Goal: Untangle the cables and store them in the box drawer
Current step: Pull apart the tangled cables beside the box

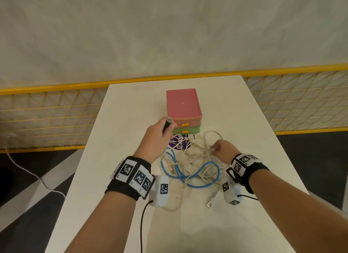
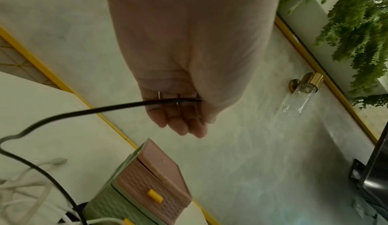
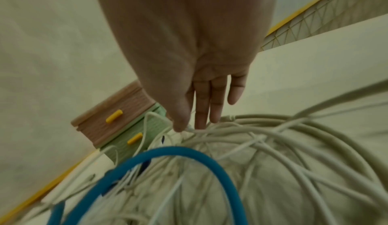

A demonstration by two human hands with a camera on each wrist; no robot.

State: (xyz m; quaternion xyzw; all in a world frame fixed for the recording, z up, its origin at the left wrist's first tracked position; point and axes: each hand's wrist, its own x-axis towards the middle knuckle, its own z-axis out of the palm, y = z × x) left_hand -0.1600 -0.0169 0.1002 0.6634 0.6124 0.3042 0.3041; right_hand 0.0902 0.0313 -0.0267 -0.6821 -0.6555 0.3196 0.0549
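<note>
Sorting cables on a white counter

Gripping a black USB cable (image 1: 166, 125) with curled fingers, the left hand (image 1: 158, 135) is raised beside the pink-and-green plastic drawer box (image 1: 183, 111), whose yellow-handled drawers are closed. The right hand (image 1: 222, 149) pinches a strand of the tangled white and blue cables (image 1: 190, 164) heaped just in front of the box. The white rectangular counter (image 1: 120, 121) stands against a yellow-framed mesh fence (image 1: 47, 117) and pale wall (image 1: 169, 26).

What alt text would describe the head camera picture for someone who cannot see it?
A person's left hand holds up a black USB cable while the right hand pinches a plug in a tangle of white and blue cables on a white table, before a closed pink-and-green drawer box.
</note>
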